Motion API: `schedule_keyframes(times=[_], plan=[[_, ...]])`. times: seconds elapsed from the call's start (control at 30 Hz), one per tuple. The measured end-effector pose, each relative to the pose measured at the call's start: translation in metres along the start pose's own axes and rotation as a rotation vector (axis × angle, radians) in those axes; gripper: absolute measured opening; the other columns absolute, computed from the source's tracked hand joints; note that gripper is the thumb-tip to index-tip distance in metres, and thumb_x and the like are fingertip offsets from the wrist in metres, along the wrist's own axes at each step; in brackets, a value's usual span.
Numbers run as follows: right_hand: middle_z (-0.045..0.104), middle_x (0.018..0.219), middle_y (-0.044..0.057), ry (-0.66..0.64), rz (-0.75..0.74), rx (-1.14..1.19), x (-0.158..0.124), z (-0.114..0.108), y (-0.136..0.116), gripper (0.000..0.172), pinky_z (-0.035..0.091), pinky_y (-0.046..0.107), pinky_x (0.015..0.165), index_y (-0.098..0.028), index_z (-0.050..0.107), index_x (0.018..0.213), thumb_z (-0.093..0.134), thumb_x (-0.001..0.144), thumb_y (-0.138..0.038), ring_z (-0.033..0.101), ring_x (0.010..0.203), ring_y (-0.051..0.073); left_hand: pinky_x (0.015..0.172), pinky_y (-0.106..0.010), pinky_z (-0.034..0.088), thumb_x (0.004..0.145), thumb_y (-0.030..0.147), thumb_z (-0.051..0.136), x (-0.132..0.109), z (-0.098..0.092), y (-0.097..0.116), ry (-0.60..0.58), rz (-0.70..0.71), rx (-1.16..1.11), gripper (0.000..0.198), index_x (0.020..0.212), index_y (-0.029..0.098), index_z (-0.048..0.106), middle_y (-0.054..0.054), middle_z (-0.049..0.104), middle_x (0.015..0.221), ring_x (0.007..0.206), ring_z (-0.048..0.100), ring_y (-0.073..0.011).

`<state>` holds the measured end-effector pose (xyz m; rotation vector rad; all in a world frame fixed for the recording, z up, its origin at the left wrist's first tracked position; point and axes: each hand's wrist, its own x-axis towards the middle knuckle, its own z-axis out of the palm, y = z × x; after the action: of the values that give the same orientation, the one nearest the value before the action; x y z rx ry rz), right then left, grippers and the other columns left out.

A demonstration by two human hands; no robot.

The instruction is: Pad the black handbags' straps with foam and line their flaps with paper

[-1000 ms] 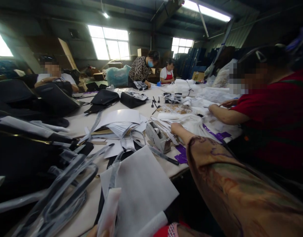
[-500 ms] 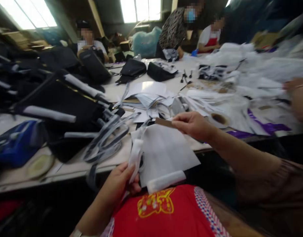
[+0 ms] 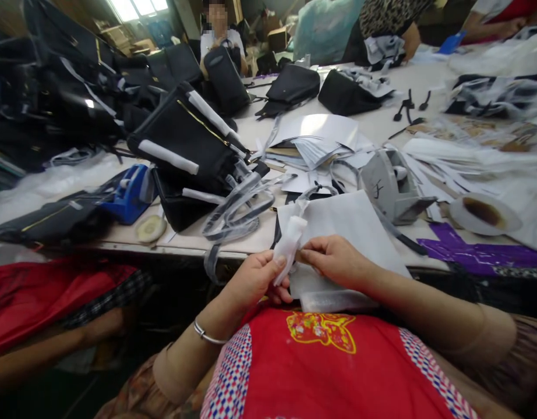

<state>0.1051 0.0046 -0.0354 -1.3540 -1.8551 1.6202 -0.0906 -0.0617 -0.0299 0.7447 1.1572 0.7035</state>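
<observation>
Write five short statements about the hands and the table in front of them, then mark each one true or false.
1. The left hand and the right hand both pinch the white strip. True.
2. A bangle sits on the left wrist. True.
3. The grey tape dispenser stands left of the black bag. False: it stands to the bag's right; the blue dispenser is the one on the left.
4. The right hand holds scissors. False: it pinches the white strip.
5. Purple pieces lie on the table at the right. True.
</observation>
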Motion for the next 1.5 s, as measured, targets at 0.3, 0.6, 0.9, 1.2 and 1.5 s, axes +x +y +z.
schedule_keyframes(times=[0.3, 0.6, 0.9, 1.2, 1.5], plan=[[0.049, 0.064, -0.003, -0.269, 0.244, 0.93, -0.007, 0.02, 0.007, 0.021, 0.021, 0.02, 0.041, -0.015, 0.061, 0.077, 0.074, 0.077, -0.031, 0.031, 0.045, 0.005, 0.042, -0.018, 0.049, 0.085, 0.056, 0.062, -0.003, 0.01, -0.009, 0.098, 0.03, 0.115, 0.042, 0.096, 0.017, 0.055, 0.0, 0.064, 0.071, 0.049, 0.068, -0.0145], [0.037, 0.057, -0.006, -0.372, 0.204, 1.026, -0.006, 0.027, 0.016, 0.019, 0.019, 0.02, 0.042, -0.017, 0.058, 0.077, 0.069, 0.083, -0.032, 0.019, 0.046, 0.006, 0.048, -0.022, 0.054, 0.072, 0.056, 0.075, -0.001, -0.002, -0.013, 0.001, -0.057, -0.192, 0.05, 0.092, 0.013, 0.058, -0.003, 0.067, 0.074, 0.051, 0.068, -0.014], [0.042, 0.054, -0.006, -0.315, 0.038, 0.115, 0.004, -0.001, 0.003, 0.023, 0.021, 0.022, 0.043, -0.016, 0.072, 0.091, 0.062, 0.078, -0.031, 0.032, 0.047, 0.008, 0.046, -0.019, 0.051, 0.072, 0.053, 0.077, 0.002, -0.005, -0.019, -0.067, -0.074, -0.24, 0.05, 0.095, 0.013, 0.058, -0.003, 0.068, 0.071, 0.048, 0.065, -0.0121], [0.057, 0.063, -0.002, -0.258, -0.058, 0.026, -0.007, 0.008, 0.008, 0.03, 0.038, 0.024, 0.05, -0.017, 0.068, 0.105, 0.056, 0.088, -0.039, 0.05, 0.054, 0.013, 0.041, -0.017, 0.047, 0.074, 0.054, 0.074, 0.002, -0.003, -0.021, 0.003, -0.015, -0.138, 0.045, 0.083, 0.011, 0.063, -0.005, 0.069, 0.067, 0.042, 0.06, -0.0099], [0.068, 0.09, 0.012, -0.165, -0.843, -0.939, -0.036, -0.017, -0.009, 0.027, 0.046, 0.035, 0.068, -0.019, 0.069, 0.105, 0.044, 0.095, -0.015, 0.059, 0.076, 0.023, 0.042, -0.017, 0.043, 0.082, 0.049, 0.062, -0.003, 0.008, -0.006, 0.08, -0.019, 0.053, 0.036, 0.078, 0.013, 0.062, 0.001, 0.063, 0.052, 0.039, 0.056, -0.0094]])
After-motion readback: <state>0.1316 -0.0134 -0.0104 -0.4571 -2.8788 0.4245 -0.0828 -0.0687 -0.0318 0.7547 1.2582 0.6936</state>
